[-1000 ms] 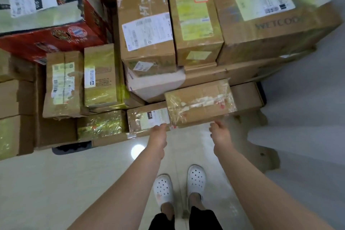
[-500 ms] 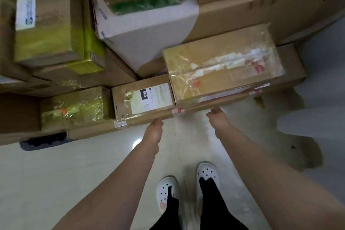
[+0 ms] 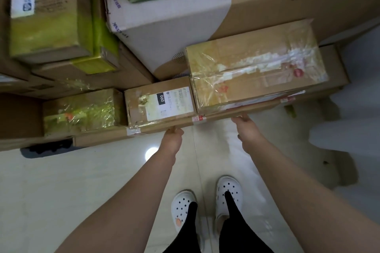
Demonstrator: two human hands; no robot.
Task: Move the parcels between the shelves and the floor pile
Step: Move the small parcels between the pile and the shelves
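Shiny floor [image 3: 82,181] below; your left hand [image 3: 172,132] and right hand [image 3: 245,124] curl under the long box [image 3: 107,139] to lift it

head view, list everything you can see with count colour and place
long flat box: 1, brown, pile's bottom front
clear-taped box: 1, brown, on long flat box, right
labelled box: 1, brown, left of clear-taped box
yellow-taped box: 1, brown, left of labelled box
white box: 1, white, behind labelled box
other boxes: several, brown, stacked behind
floor: 1, pale, foreground
clogs: 2, white, on floor
left hand: 1, at long flat box's front edge, fingertips hidden
right hand: 1, same edge, further right
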